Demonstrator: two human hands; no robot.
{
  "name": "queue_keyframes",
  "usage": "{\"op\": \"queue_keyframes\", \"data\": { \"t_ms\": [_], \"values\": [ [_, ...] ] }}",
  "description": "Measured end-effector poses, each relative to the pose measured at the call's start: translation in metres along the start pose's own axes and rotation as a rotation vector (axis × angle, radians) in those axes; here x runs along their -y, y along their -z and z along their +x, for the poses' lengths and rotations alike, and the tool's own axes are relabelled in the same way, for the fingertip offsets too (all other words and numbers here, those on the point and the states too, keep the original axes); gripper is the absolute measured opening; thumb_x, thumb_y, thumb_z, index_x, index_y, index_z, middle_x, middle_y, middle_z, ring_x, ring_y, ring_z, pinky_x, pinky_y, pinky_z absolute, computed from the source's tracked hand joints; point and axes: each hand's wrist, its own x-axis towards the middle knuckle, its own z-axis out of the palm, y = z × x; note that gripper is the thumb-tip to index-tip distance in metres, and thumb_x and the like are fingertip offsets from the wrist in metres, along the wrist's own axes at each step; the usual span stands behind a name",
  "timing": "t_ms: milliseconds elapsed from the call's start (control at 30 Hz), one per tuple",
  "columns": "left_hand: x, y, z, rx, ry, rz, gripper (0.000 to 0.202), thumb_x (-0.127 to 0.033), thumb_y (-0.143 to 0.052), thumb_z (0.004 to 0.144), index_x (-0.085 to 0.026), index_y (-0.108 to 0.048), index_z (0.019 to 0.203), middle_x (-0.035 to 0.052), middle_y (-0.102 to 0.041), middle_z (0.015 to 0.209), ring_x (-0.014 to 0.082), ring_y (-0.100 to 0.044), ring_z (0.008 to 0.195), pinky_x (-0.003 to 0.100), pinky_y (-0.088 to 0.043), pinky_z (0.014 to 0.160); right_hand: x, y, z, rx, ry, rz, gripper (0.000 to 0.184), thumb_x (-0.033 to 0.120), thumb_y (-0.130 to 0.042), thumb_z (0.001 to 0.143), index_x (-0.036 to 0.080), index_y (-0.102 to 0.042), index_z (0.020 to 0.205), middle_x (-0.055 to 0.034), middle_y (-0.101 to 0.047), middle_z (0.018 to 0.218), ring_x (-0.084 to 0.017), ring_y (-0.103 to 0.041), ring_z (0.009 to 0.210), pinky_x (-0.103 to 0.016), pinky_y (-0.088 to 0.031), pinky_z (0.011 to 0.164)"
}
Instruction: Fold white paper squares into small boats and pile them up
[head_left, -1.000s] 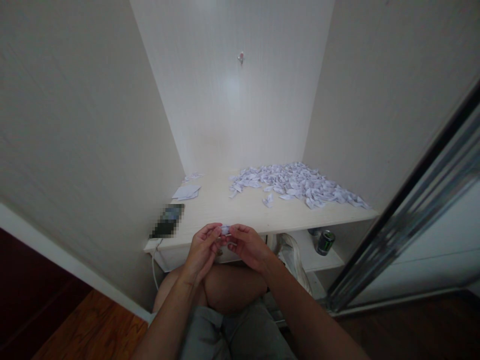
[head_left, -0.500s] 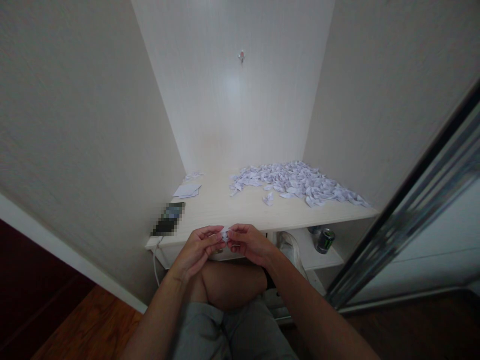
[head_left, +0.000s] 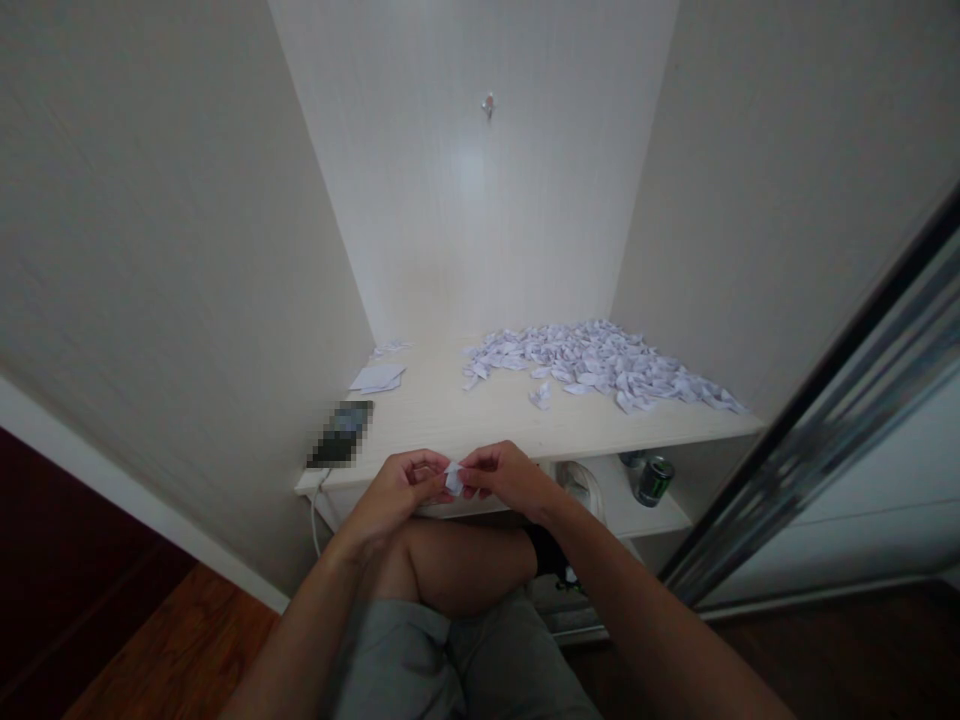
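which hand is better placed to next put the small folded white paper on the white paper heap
Right, likely: the right hand and left hand both pinch the small folded white paper, but the right is nearer the wide heap of folded white paper pieces on the pale shelf.

"Where could a hand get through?"
"Over the bare middle of the desk (head_left: 439, 400), straight to the back wall (head_left: 480, 230)."
"And on the right?"
"The heap of folded papers (head_left: 589, 358) blocks it low down; the front strip (head_left: 581, 424) is open."
"Left?"
"Flat sheets (head_left: 379, 377) and a dark device (head_left: 341, 434) crowd the left wall (head_left: 225, 250), a cable (head_left: 313, 510) dangling in front."
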Motion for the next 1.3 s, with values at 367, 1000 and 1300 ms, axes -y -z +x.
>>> {"op": "queue_keyframes", "data": {
  "t_ms": [367, 1000, 1300],
  "values": [
    [0.016, -0.026, 0.004, -0.432, -0.262, 0.129, 0.023, -0.028, -0.082, 0.066, -0.015, -0.072, 0.081, 0.0031, -0.069, 0.067, 0.0158, -0.065, 0.059, 0.025, -0.054, 0.057, 0.014, -0.032, -0.009, -0.399, 0.190, -0.858, 0.020, 0.024, -0.056, 0.094, 0.018, -0.074, 0.088, -0.0105, -0.074, 0.086, -0.021, -0.065, 0.078, -0.032, -0.042, 0.071],
    [0.026, -0.026, -0.003, -0.411, -0.175, -0.091, 0.041, -0.033, -0.087, 0.062, -0.014, -0.071, 0.095, 0.0017, -0.072, 0.073, 0.0161, -0.069, 0.068, 0.027, -0.059, 0.066, -0.004, -0.026, -0.011, -0.261, 0.303, -0.687, 0.020, 0.024, -0.059, 0.092, 0.021, -0.076, 0.104, -0.0086, -0.077, 0.094, -0.022, -0.068, 0.084, -0.032, -0.047, 0.079],
    [0.015, -0.011, -0.006, -0.152, -0.156, -0.063, 0.032, -0.031, -0.089, 0.063, -0.014, -0.070, 0.083, 0.0056, -0.074, 0.071, 0.0185, -0.071, 0.067, 0.029, -0.061, 0.065, 0.014, 0.004, -0.012, -0.008, 0.246, -0.458, 0.022, 0.032, -0.064, 0.088, 0.020, -0.079, 0.097, -0.0036, -0.077, 0.078, -0.017, -0.065, 0.068, -0.026, -0.044, 0.063]
  ]
}}
